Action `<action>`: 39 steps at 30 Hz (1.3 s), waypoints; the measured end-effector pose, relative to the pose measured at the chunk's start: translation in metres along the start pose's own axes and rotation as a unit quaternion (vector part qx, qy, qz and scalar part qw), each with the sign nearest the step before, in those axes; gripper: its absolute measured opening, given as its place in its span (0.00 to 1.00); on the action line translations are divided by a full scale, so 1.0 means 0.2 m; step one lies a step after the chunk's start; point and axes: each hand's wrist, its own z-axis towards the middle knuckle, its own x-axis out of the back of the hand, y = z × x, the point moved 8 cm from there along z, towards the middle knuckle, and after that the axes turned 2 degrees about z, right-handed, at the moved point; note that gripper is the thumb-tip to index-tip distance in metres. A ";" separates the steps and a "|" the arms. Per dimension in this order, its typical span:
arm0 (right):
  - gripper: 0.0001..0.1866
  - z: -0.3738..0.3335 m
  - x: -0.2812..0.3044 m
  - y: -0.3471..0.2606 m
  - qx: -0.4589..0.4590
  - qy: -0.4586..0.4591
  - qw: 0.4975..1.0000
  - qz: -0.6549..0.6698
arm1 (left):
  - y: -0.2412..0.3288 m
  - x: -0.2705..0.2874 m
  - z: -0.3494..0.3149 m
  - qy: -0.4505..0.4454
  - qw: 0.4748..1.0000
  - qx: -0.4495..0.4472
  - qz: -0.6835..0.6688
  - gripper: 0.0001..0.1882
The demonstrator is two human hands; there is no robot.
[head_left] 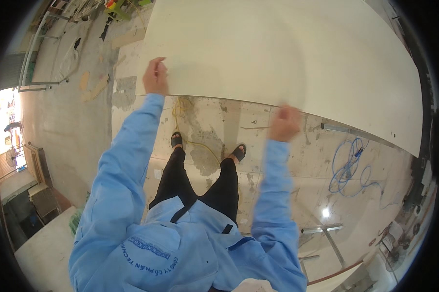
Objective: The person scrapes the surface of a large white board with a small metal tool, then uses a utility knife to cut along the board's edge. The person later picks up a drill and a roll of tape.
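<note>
A large off-white panel [258, 53] lies flat in front of me, its near edge running across the view. By its near left corner, my left hand [155, 77] is closed, with the fingers curled in. What those fingers hold, if anything, does not show. My right hand [285, 123] is at the panel's near edge, further right, and is smeared by motion. Its fingers look bent, but whether they touch or grip the edge cannot be made out.
A yellow cord [198, 143] runs across the stained floor between my feet. To the right lie a coiled blue hose [345, 168] and a metal frame [329, 236]. At far left stand a metal rack [27, 63] and a fan [11, 156]. Cardboard scraps [97, 88] lie left of the panel.
</note>
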 end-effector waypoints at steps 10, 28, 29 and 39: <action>0.05 -0.40 -0.35 -0.75 0.122 0.066 0.990 -0.003 | -1.00 0.89 -0.27 0.141 0.976 0.165 -0.027 0.12; 0.04 -0.67 -0.69 -1.25 0.114 -0.032 0.992 -0.037 | -2.37 1.38 -0.96 -0.202 0.881 0.386 0.184 0.13; 0.06 -0.81 -0.82 -1.44 0.152 -0.037 0.986 -0.058 | -2.36 1.35 -0.96 -0.201 0.882 0.389 0.176 0.13; 0.01 -0.56 -0.47 -1.24 -0.155 -0.044 0.987 -0.011 | -2.20 1.20 -0.98 -0.207 0.896 0.383 0.090 0.13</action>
